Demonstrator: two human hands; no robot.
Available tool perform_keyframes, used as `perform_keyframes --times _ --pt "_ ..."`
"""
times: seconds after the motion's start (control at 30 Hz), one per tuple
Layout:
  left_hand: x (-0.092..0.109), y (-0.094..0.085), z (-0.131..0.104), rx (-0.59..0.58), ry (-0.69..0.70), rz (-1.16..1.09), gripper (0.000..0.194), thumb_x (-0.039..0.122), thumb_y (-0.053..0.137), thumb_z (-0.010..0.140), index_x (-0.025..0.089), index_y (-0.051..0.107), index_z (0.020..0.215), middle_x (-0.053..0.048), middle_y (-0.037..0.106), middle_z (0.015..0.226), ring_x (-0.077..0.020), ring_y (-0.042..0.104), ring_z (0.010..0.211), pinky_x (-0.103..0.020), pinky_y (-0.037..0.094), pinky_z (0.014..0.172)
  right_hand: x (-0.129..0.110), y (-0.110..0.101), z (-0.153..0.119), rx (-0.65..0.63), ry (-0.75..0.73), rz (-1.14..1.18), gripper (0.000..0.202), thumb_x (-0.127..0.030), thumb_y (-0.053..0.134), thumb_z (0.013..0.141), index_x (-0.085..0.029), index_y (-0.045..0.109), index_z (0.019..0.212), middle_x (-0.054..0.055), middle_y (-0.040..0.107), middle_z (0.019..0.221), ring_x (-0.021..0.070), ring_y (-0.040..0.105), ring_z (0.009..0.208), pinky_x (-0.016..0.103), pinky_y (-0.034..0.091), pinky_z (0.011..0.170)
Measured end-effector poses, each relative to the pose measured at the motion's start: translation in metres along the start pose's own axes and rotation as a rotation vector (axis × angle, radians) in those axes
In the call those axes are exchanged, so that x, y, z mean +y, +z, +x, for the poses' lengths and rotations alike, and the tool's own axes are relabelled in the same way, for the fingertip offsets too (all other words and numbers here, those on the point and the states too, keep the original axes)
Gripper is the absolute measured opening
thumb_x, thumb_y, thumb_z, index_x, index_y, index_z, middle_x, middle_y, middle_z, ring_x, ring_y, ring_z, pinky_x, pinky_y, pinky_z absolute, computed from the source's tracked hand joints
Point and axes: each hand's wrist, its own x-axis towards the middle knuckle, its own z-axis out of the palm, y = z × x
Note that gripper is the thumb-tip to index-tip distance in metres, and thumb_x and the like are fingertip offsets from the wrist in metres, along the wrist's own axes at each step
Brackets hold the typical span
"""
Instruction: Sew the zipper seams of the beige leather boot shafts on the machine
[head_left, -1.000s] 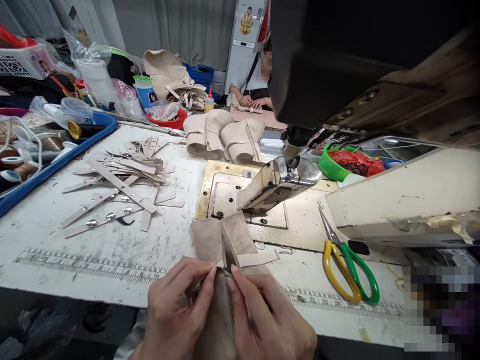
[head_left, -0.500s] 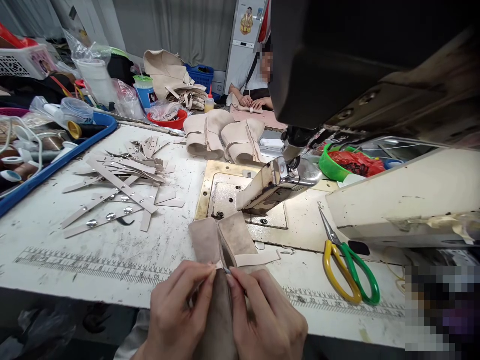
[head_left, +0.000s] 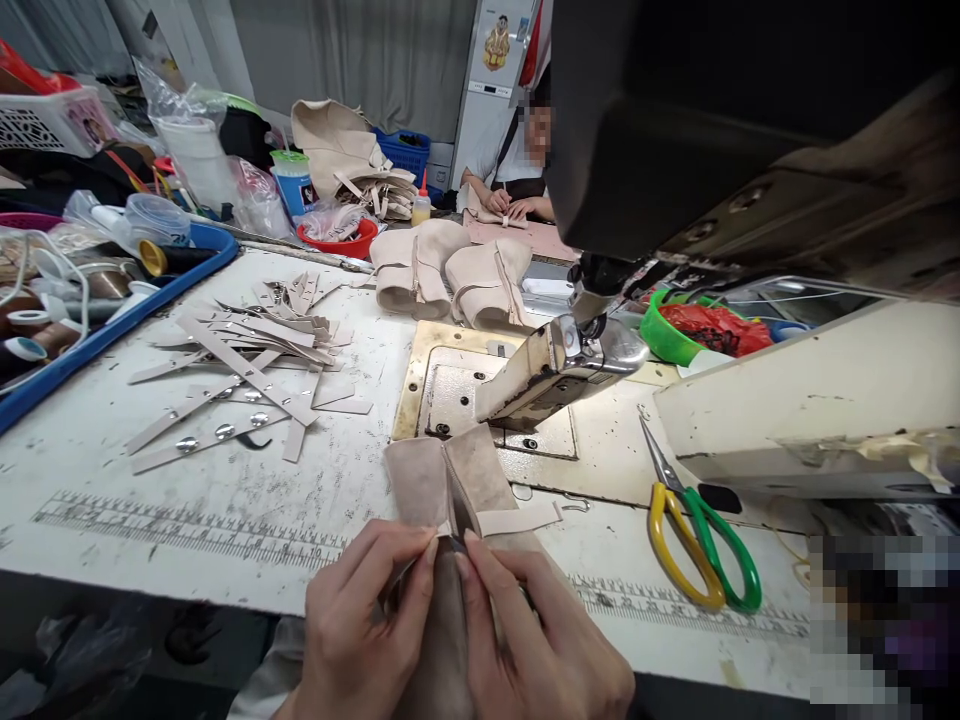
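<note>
A beige suede boot upper (head_left: 416, 480) stands at the table's front edge, its slit facing me. My left hand (head_left: 364, 615) is closed, thumb and forefinger pinching the left edge of the slit, where a small pale strip end shows. My right hand (head_left: 536, 635) is closed too, pinching the opposite edge; its fingertips are close to the left ones. A pale strap (head_left: 521, 518) sticks out to the right above my right hand. What lies between the fingertips is partly hidden. Just beyond the upper is the sewing machine's post arm (head_left: 525, 385).
Studded straps (head_left: 247, 350) lie heaped on the left. Scissors (head_left: 694, 530) with yellow and green handles rest on the right. Two boot uppers (head_left: 420, 270) stand behind the machine plate. A blue tray (head_left: 217, 255) holds thread spools. Across the table, a person handles similar pieces.
My right hand has shifted slightly to the right and down, and the upper leans a little to the right. Both hands keep their pinch. The whole view has shifted a little.
</note>
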Motion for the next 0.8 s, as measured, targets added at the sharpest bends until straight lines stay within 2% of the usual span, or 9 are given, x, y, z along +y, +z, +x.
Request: perform_keyframes --times 0.27,0.37,0.5,0.57,0.63,0.7,0.8 --pt "0.001 0.001 0.0 0.003 -0.028 -0.003 0.013 0.004 0.061 0.093 0.016 0.066 0.095 -0.001 0.067 0.084 -0.0046 0.064 0.074 -0.009 0.053 0.068 0.001 0.002 -0.003 0.021 0.022 0.004 0.019 -0.018 0.076 0.09 -0.018 0.077 0.109 0.001 0.078 0.087 0.0124 0.07 0.068 0.027 0.046 0.065" --pt "0.0 0.002 -0.003 0.004 0.062 0.03 0.015 0.002 0.061 0.091 0.016 0.066 0.097 -0.002 0.071 0.087 -0.006 0.069 0.079 -0.011 0.057 0.074 0.0 0.001 -0.003 0.019 0.031 0.004 0.017 -0.018 0.074 0.092 -0.018 0.077 0.109 0.0 0.077 0.085 0.0116 0.069 0.067 0.027 0.045 0.064" --pt "-0.004 0.003 -0.011 -0.008 0.259 0.157 0.021 -0.001 0.063 0.089 0.011 0.067 0.106 -0.009 0.076 0.098 -0.0148 0.073 0.1 -0.02 0.059 0.092 -0.001 0.001 -0.002 -0.006 0.046 -0.022 0.016 -0.019 0.07 0.095 -0.021 0.077 0.109 -0.002 0.075 0.082 0.0103 0.067 0.065 0.026 0.043 0.062" --pt "-0.006 0.003 -0.013 -0.005 0.308 0.182 0.024 -0.002 0.063 0.089 0.009 0.067 0.109 -0.012 0.076 0.101 -0.0172 0.072 0.106 -0.023 0.058 0.096 0.001 0.003 -0.003 0.008 0.018 -0.021 0.016 -0.018 0.07 0.095 -0.02 0.077 0.109 -0.001 0.076 0.084 0.0112 0.067 0.066 0.026 0.044 0.064" --pt "-0.007 0.002 -0.014 -0.026 0.279 0.143 0.024 -0.003 0.062 0.089 0.01 0.067 0.109 -0.01 0.075 0.1 -0.0158 0.072 0.104 -0.022 0.058 0.095 0.004 0.006 -0.003 0.024 -0.036 0.009 0.017 -0.015 0.07 0.094 -0.016 0.077 0.109 0.003 0.076 0.086 0.0128 0.068 0.069 0.026 0.046 0.066" --pt "-0.007 0.002 -0.013 -0.049 0.183 0.062 0.024 -0.003 0.058 0.09 0.014 0.066 0.105 -0.007 0.074 0.096 -0.0122 0.072 0.097 -0.018 0.059 0.088 0.007 0.009 -0.004 0.023 -0.076 0.052 0.017 -0.012 0.071 0.092 -0.014 0.076 0.109 0.004 0.075 0.083 0.013 0.067 0.068 0.026 0.048 0.067" --pt "-0.006 0.001 -0.01 -0.029 -0.11 -0.047 0.016 0.006 0.058 0.095 0.02 0.064 0.098 0.001 0.068 0.085 -0.0071 0.067 0.077 -0.014 0.055 0.07 0.009 0.012 -0.004 0.0 -0.061 0.14 0.018 -0.01 0.073 0.09 -0.014 0.075 0.107 0.004 0.074 0.08 0.0124 0.065 0.066 0.025 0.049 0.064"
